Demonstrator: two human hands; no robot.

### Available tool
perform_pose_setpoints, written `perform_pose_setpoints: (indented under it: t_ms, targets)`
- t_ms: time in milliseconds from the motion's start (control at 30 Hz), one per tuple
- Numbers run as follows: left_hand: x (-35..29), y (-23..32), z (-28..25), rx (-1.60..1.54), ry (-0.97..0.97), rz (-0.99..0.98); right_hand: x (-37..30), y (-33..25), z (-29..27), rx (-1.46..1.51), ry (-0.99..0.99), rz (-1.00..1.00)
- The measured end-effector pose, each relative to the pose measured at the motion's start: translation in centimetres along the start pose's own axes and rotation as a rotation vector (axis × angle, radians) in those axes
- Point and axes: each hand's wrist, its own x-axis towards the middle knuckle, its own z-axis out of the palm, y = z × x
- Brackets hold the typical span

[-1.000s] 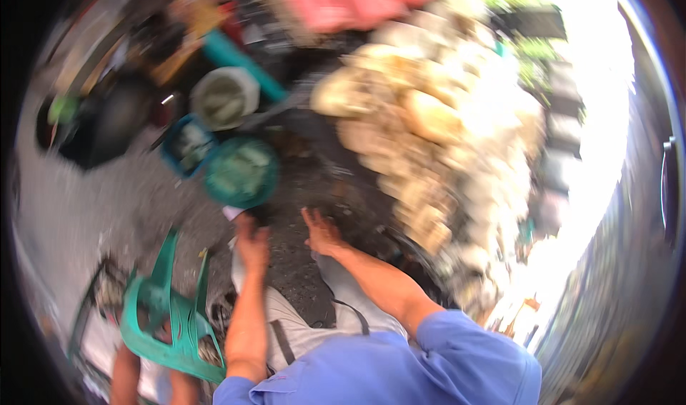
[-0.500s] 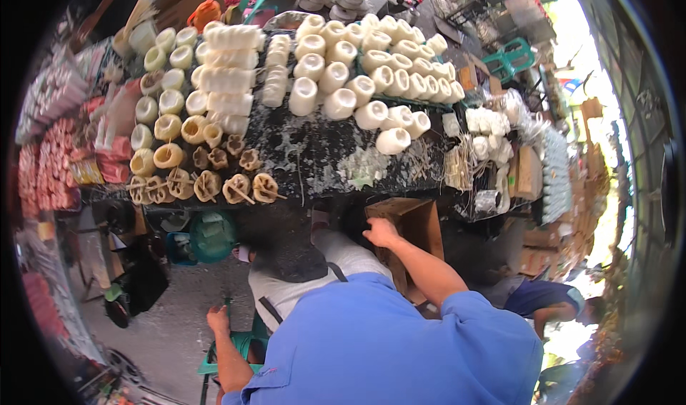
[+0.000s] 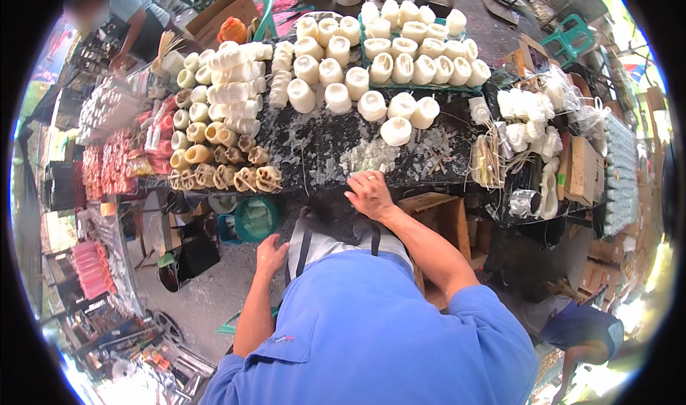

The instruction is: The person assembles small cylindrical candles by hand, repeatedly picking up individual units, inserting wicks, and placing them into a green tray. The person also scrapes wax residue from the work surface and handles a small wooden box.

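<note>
My right hand (image 3: pixel 369 194) is at the front edge of the black worktable (image 3: pixel 314 137), fingers curled downward and close together. What they hold, if anything, is hidden. Just beyond the fingertips lies a heap of pale wax-like flakes (image 3: pixel 368 155). My left hand (image 3: pixel 271 255) hangs low beside my left thigh, its fingers loosely apart and nothing seen in them. Short white cylinders resembling candles, with hollowed tops (image 3: pixel 396 130), stand in rows on the table; several sit in a green tray (image 3: pixel 429 87). Brown, flower-shaped hollow pieces (image 3: pixel 246 180) line the front left edge.
An open cardboard box (image 3: pixel 450 223) is under the table by my right arm. A round green tub (image 3: pixel 257 219) stands on the floor at left. Wicks (image 3: pixel 488 158) and wrapped white bundles (image 3: pixel 525 105) crowd the right end. Other people are at far left and lower right.
My right hand has risen from beside the cardboard box to the table's front edge. My left hand has left the green chair and moved forward to my thigh. The view has shifted.
</note>
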Motion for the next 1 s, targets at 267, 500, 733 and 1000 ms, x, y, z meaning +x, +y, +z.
perform_pose_setpoints:
  t_ms: [267, 500, 733, 1000]
  targets:
    - [-1.1, 3.7, -3.3, 0.043, -0.066, 0.009, 11.3, -6.2, 9.5, 0.051, -0.393, 0.369]
    - [-3.6, 0.6, -6.0, -0.006, -0.04, 0.029, 14.6, -7.7, 12.2, 0.009, -0.56, 0.485]
    - [-0.6, 1.5, -10.8, -0.098, -0.032, 0.129, 15.1, -5.6, 11.1, 1.119, -0.221, 1.192]
    - [6.1, 6.9, -15.7, -0.262, -0.029, 0.339, 16.1, -5.0, 4.8, 1.18, -0.515, 1.001]
